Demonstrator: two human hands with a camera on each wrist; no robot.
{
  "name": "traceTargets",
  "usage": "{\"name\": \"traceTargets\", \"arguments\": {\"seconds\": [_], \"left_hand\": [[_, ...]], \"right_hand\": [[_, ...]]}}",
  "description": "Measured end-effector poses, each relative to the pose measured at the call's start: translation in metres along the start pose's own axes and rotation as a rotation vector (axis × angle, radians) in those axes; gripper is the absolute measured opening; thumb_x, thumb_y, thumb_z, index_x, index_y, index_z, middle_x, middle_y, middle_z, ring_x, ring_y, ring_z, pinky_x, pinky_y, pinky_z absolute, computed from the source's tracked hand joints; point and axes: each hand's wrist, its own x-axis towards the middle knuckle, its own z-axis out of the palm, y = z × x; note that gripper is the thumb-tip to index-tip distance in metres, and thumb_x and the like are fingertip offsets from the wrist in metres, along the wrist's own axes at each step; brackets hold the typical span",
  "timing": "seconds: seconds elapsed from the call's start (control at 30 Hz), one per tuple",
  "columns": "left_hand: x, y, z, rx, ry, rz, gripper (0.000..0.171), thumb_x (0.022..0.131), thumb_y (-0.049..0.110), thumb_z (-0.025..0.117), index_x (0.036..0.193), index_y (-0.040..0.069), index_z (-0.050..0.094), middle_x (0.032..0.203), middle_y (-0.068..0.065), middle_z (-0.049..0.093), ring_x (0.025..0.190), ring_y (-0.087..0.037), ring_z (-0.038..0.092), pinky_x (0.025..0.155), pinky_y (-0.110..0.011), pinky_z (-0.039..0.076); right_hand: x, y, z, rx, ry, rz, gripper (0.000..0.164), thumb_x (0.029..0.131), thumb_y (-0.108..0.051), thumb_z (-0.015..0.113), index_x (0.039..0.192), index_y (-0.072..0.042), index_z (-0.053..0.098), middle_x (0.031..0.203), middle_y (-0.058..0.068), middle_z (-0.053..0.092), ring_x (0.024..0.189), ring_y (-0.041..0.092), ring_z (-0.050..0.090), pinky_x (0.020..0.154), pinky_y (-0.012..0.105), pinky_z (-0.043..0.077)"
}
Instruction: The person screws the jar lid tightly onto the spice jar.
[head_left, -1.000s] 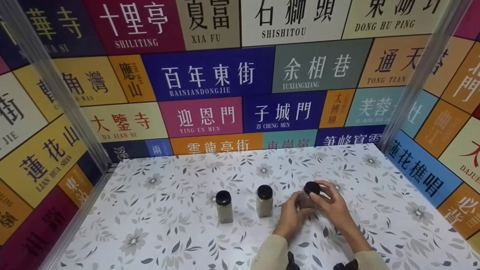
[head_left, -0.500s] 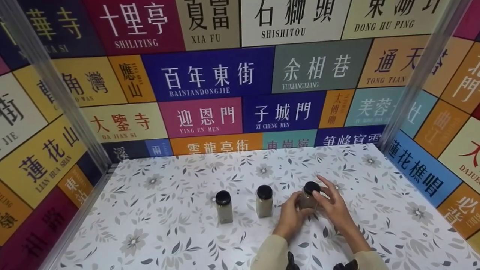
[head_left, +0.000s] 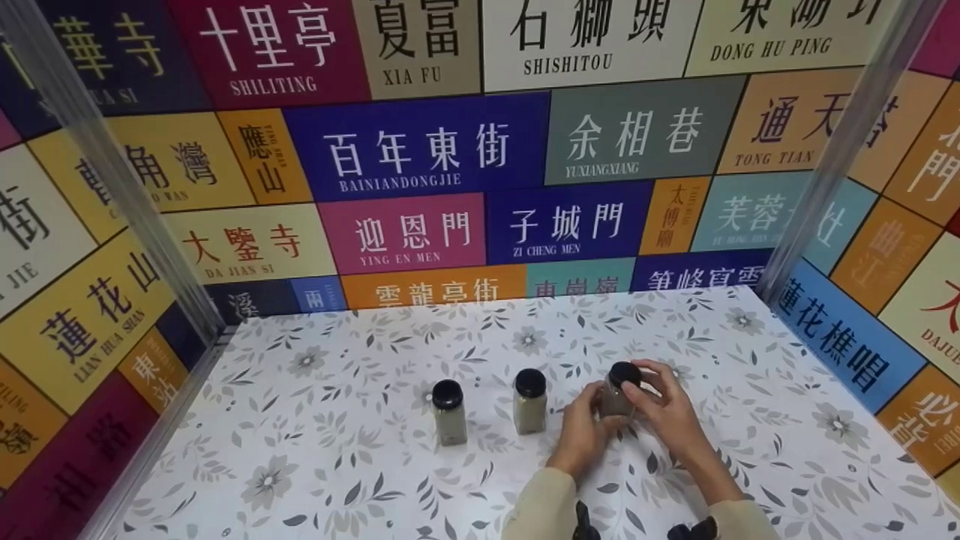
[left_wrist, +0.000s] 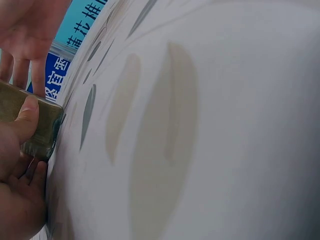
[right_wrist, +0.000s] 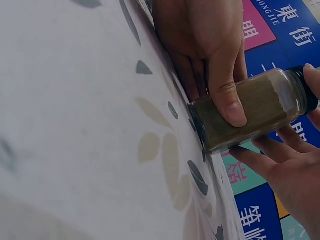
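In the head view a glass spice jar (head_left: 616,405) with a black lid (head_left: 625,372) stands upright on the table, to the right of two similar jars. My left hand (head_left: 580,433) grips its body low down, thumb across the near side. Around the lid, my right hand (head_left: 673,415) has its thumb in front and its fingers behind. Brownish powder fills most of the held jar (right_wrist: 262,102), as the right wrist view shows. The left wrist view catches only the lower part of the jar (left_wrist: 46,125).
A middle jar (head_left: 529,405) and a left jar (head_left: 450,416), both black-lidded with pale contents, stand upright in a row beside the held one. A white leaf-patterned cover (head_left: 337,450) lies over the table. Colourful sign-printed walls (head_left: 420,150) enclose the back and sides.
Half a second ago the right hand's fingers were spread away from the lid; now they are curled back at it, as one second ago. The left hand and the jars stay in place.
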Motion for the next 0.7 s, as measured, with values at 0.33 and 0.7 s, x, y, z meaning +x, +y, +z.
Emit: {"name": "traceTargets", "arguments": {"seconds": [0.33,0.7], "left_hand": [[-0.0009,0.0008,0.0008,-0.021,0.011,0.029,0.048,0.083,0.01,0.078,0.127,0.013,0.062,0.118,-0.007,0.073,0.111,-0.015,0.068,0.101,-0.028,0.053],[-0.0007,-0.0007,0.0014,0.013,0.01,0.029,0.047,0.083,0.014,0.078,0.127,0.016,0.062,0.121,-0.004,0.073,0.114,-0.015,0.067,0.101,-0.027,0.052]], "right_hand": [[-0.002,-0.0018,-0.0019,0.001,-0.001,-0.007,0.052,0.103,-0.014,0.054,0.152,-0.01,0.038,0.14,0.021,0.054,0.107,-0.002,0.065,0.088,0.022,0.058],[0.0011,0.0004,0.0006,0.024,0.013,-0.041,0.042,0.1,-0.009,0.059,0.14,-0.002,0.048,0.127,0.005,0.059,0.108,0.003,0.066,0.088,0.017,0.056]]}}
